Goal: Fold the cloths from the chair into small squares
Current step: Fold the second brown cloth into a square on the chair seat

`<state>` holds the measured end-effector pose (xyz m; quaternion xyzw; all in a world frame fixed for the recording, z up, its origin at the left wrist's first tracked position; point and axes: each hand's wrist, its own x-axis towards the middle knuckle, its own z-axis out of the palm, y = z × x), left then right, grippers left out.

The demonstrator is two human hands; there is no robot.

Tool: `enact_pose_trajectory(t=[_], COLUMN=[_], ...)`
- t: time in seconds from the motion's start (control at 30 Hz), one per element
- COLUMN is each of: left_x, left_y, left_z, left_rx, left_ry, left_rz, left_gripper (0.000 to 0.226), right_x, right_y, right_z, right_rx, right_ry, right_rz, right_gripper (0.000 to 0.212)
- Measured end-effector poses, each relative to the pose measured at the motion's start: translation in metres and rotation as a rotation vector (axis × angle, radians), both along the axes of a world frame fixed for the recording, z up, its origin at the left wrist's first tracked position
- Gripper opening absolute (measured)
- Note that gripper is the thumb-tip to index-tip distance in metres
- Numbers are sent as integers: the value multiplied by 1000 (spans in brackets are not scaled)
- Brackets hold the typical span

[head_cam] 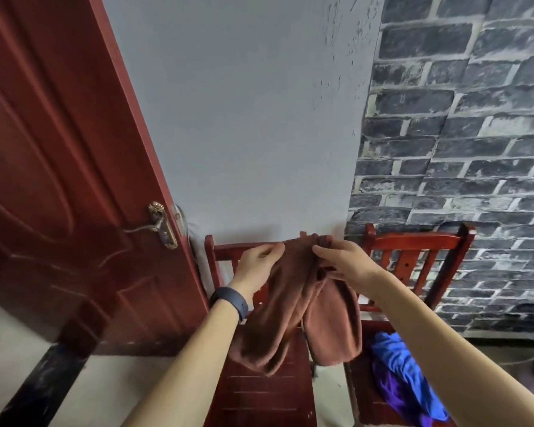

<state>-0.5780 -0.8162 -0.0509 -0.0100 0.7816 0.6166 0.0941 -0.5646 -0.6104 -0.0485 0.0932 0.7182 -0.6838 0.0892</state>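
Head camera view: a person's left hand point(257, 265) and right hand point(343, 262) pinch the top edge of a soft brown cloth point(302, 312), fingers curled onto the fabric, holding it up above two dark red wooden slatted chairs. The cloth hangs in two drooping lobes over the left chair point(259, 392). On the right chair point(420, 260), a crumpled blue cloth point(398, 365) lies atop a purple cloth point(392, 396). A dark wristband point(230, 302) circles the left wrist.

Brown cloth point(293, 306) draped above chair point(269, 392)
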Motion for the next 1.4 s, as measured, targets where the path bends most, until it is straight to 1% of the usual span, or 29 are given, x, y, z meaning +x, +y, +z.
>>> enact_pose_trajectory(t=[0.03,0.1,0.17,0.2,0.27,0.3,0.37,0.43,0.47,0.57,0.6,0.67,0.77,0.8,0.83,0.87,0.93,0.97,1.03,1.07,1.1,1.13,1.17,1.2,1.23,1.27,1.33,1.37,1.4], left_x=[-2,-5,-8,-8,-9,-11,-16,-20,-22,-27,-30,-34,-38,-35,-31,-27,-24,-23,-19,-17,-16,-16,-16,-16,-16,-17,-17,-18,-19], left_y=[-4,-12,-19,-22,-27,-31,-39,-51,-58,-81,-91,-112,-141,-145,-147,-146,-144,-143,-141,-143,-146,-149,-154,-157,-161,-164,-172,-177,-180], left_z=[-2,-12,-16,-15,-13,-15,-16,-11,-8,1,1,0,-2,-1,-1,-1,-8,-11,-10,-8,-6,-5,-6,-8,-10,-13,-18,-21,-22], left_rx=[21,28,2,-4,10,14,18,5,-16,-130,-184,-247,-290,-282,-269,-272,-288,-262,-109,-5,86,147,178,173,123,26,-251,-378,-472], left_ry=[-1,-15,-12,-7,0,3,11,42,60,119,146,168,129,90,47,8,-57,-98,-233,-293,-326,-329,-308,-277,-244,-209,-112,-62,-28], left_rz=[21,11,4,20,59,82,116,170,206,251,260,304,391,402,396,377,338,323,301,276,244,204,165,125,87,52,-10,-28,-28], left_gripper=[31,43,51,47,30,29,37,37,36,38,37,41,51,48,41,33,25,23,17,15,20,32,44,51,56,58,50,43,35], right_x=[2,7,12,14,16,15,12,12,13,17,17,11,9,11,11,11,5,2,-3,-4,-4,-2,-1,-1,-2,-2,-3,-4,-4], right_y=[1,1,-2,-2,-3,-3,-2,1,4,15,18,24,32,33,33,32,27,23,18,16,15,14,14,14,14,13,10,9,9], right_z=[-9,-27,-37,-40,-45,-49,-58,-59,-58,-49,-47,-41,-32,-32,-33,-36,-41,-42,-43,-43,-42,-39,-36,-36,-37,-36,-36,-37,-38], right_rx=[-30,-44,-55,-70,-102,-86,-15,-6,-32,-131,-120,-5,386,504,574,596,553,508,365,246,107,-11,-70,-38,60,223,561,683,758], right_ry=[-35,-66,-71,-74,-91,-89,-92,-105,-104,-57,-23,53,125,116,96,77,70,66,10,-41,-88,-107,-101,-82,-62,-38,21,48,68], right_rz=[14,7,-52,-74,-121,-162,-235,-283,-283,-190,-184,-245,-384,-385,-365,-338,-328,-350,-412,-414,-383,-334,-284,-239,-200,-167,-115,-89,-70], right_gripper=[17,18,21,20,20,21,23,22,21,22,25,26,19,18,18,18,17,17,18,19,21,25,32,42,52,57,55,51,46])
